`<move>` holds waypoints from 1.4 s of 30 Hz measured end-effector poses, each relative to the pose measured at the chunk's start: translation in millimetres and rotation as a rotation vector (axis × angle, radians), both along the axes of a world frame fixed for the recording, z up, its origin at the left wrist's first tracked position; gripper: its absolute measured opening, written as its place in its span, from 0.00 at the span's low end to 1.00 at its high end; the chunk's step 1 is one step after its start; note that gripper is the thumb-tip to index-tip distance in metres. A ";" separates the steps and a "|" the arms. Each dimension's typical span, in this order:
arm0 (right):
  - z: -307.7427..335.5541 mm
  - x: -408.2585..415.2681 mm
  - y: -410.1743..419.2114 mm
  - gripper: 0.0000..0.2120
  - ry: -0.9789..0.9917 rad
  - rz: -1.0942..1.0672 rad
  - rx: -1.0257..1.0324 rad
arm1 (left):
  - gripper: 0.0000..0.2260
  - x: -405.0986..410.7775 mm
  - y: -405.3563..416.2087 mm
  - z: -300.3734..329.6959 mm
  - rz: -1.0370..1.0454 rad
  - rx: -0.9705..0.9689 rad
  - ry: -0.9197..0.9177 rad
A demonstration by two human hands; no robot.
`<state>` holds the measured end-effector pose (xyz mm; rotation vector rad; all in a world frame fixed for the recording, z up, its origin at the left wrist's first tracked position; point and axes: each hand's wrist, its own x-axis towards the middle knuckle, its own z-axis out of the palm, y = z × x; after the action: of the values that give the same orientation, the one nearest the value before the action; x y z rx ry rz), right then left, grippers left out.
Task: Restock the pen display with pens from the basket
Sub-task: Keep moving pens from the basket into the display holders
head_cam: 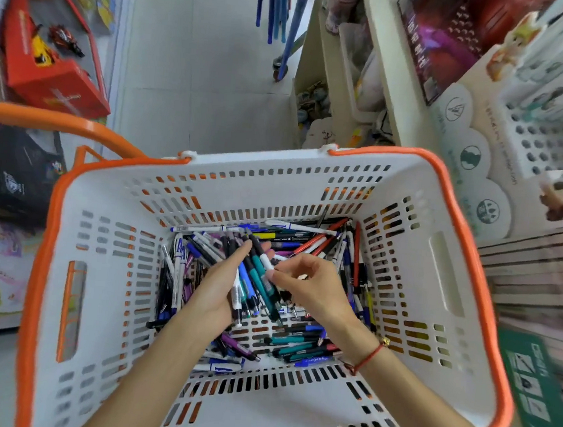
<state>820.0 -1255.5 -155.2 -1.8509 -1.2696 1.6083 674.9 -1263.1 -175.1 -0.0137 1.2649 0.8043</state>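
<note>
A white basket (440,263) with an orange rim fills the lower view, and many loose pens (294,349) lie on its bottom. Both my hands are down inside it. My left hand (218,286) lies palm up and cradles a bundle of several pens (253,279), teal, blue and black. My right hand (314,285) pinches the white end of one pen in that bundle. The white pen display (534,141), with rows of round holes, stands on the shelf at the upper right, partly filled with pens at its top.
An orange basket handle (58,123) arcs at the left. Red toy box (55,50) and a black box (9,170) sit on the left shelves. Stacked notebooks (542,273) lie right of the basket. A tiled aisle floor (191,67) runs ahead.
</note>
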 end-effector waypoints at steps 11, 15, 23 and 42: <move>123.5 62.1 -9.3 0.07 -0.119 -0.260 0.280 | 0.10 49.4 45.2 116.8 -0.470 0.113 -0.092; 167.4 91.3 -15.1 0.07 -0.260 -0.357 0.366 | 0.06 85.0 52.1 158.7 -0.766 0.260 -0.150; 213.8 150.7 -31.8 0.19 -0.349 -0.484 0.263 | 0.06 170.2 54.2 224.8 -1.141 0.413 -0.186; 279.1 316.3 -149.6 0.13 -0.571 -1.323 0.937 | 0.10 340.1 16.1 265.1 -1.077 0.485 -0.413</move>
<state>1136.4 -1405.2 123.9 -1.7485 -0.4489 -0.2039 1015.0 -1247.0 90.0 0.7902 0.5078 0.1174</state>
